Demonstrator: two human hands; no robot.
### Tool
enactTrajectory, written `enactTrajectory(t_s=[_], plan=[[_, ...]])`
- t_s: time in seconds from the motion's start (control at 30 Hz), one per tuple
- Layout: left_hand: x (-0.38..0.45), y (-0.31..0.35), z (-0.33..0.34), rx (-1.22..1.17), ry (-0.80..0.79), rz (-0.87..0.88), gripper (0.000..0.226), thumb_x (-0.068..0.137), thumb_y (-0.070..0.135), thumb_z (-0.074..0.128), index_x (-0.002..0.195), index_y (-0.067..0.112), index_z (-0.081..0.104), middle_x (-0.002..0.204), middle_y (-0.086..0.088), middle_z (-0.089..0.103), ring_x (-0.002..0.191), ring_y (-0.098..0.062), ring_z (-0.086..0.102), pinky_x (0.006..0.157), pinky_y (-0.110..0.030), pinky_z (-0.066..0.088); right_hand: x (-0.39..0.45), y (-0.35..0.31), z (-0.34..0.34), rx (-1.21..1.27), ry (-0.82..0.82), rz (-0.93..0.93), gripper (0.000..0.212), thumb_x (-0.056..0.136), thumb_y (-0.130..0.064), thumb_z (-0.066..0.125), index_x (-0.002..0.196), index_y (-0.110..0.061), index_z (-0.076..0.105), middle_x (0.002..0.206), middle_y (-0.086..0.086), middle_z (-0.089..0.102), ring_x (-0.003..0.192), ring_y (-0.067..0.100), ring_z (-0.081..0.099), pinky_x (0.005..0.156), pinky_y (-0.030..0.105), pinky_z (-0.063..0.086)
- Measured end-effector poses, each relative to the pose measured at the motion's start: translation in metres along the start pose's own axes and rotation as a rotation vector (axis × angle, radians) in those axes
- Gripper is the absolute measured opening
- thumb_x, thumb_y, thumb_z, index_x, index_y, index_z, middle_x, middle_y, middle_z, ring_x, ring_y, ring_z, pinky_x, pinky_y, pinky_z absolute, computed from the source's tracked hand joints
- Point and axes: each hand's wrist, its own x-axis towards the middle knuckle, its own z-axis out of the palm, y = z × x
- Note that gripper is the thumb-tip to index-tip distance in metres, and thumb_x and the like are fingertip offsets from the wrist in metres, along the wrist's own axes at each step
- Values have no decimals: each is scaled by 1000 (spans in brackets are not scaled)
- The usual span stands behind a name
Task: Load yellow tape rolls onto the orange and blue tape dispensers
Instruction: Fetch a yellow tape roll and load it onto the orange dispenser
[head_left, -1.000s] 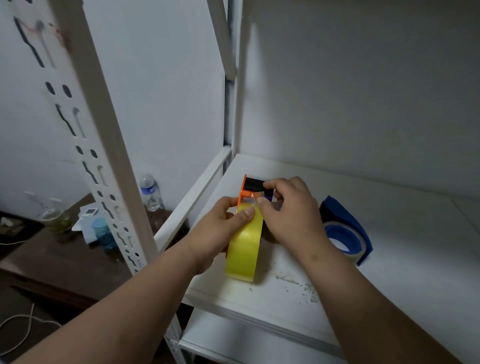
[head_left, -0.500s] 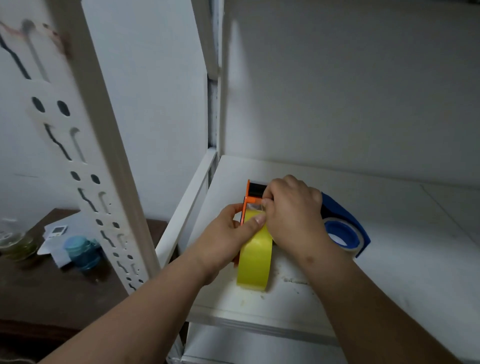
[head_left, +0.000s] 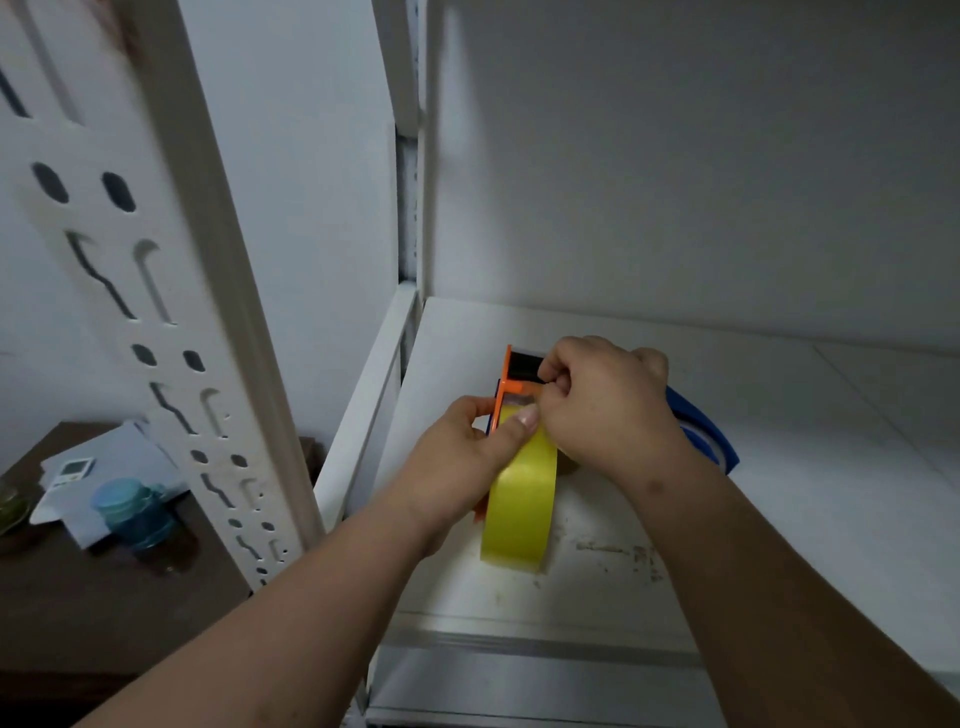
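The white shelf (head_left: 779, 519) carries everything, and the yellow tape roll (head_left: 522, 499) stands on edge near its front-left corner, seated in the orange dispenser (head_left: 503, 400), whose black roller end points toward 12 o'clock. The blue dispenser (head_left: 701, 434) lies just beside it at 3 o'clock, mostly hidden behind the right wrist.

The main risk, as I judge it, is the free tape end: if the pull goes off-line it may fold, stick to itself or to the frame, and miss the slot under the roller. A second risk is the roll tipping, since it stands on a narrow edge.

The left hand (head_left: 457, 457) grips the roll and dispenser from 9 o'clock, thumb pressed on the tape's top. The right hand (head_left: 608, 405) is curled at 1 o'clock of the roll, fingertips apparently pinching the tape end near the roller, though the strip itself is too small to confirm.
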Motion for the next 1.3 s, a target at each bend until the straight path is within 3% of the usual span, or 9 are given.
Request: enactTrajectory(t_s=[0.17,0.33,0.53,0.77,0.93,1.03,1.17,1.3], plan=[[5,3,-1,3,-2,-9,42,87,57,62,118,29,56,100,-15,74,89,-33,73,77,-50,60,14,2,-7,-78,-87,25,8,81,-35,56,81,-28,61,84,-9,63,85,14,58,87,35,26],[7,8,0,14,25,-25,38,86,59,62,109,30,55,101,-15,73,90,-32,74,81,-51,59,17,4,-11,-111,-100,-92,7,86,-29,55,79,-30,56,86,-9,55,86,16,55,82,34,20],[7,12,-1,-24,11,-69,49,85,61,61,118,25,54,105,-15,73,72,-19,69,60,-32,57,11,9,-2,-62,-1,-174,14,89,-24,52,77,-31,49,88,-7,47,82,16,49,88,35,20],[4,12,-2,-10,28,-83,50,86,61,60,120,25,54,102,-9,74,80,-22,74,65,-33,59,2,12,8,-38,93,-201,12,88,-18,52,81,-28,50,85,-7,52,80,15,50,90,36,23],[5,13,2,34,44,-63,48,86,62,59,118,27,56,105,-9,72,91,-29,73,80,-48,61,4,10,1,-56,17,-155,9,87,-19,49,81,-26,50,88,-7,53,84,15,51,93,36,22],[4,14,3,62,34,-48,54,85,67,56,122,28,55,109,-9,70,94,-29,72,84,-54,60,9,7,-9,-101,-58,-146,10,82,-30,48,80,-25,55,85,-6,54,81,16,52,93,37,24],[-1,14,3,59,2,-26,59,86,67,51,130,27,54,107,-6,71,92,-25,73,82,-47,61,13,5,-8,-201,-95,-154,11,85,-31,50,84,-27,61,85,-5,56,80,18,54,85,36,21],[-9,17,1,25,-26,-51,60,86,74,40,123,30,59,105,-4,72,93,-23,71,82,-43,61,10,4,-6,-143,-87,-157,13,91,-25,49,81,-28,57,82,-6,57,78,17,55,81,34,16]])
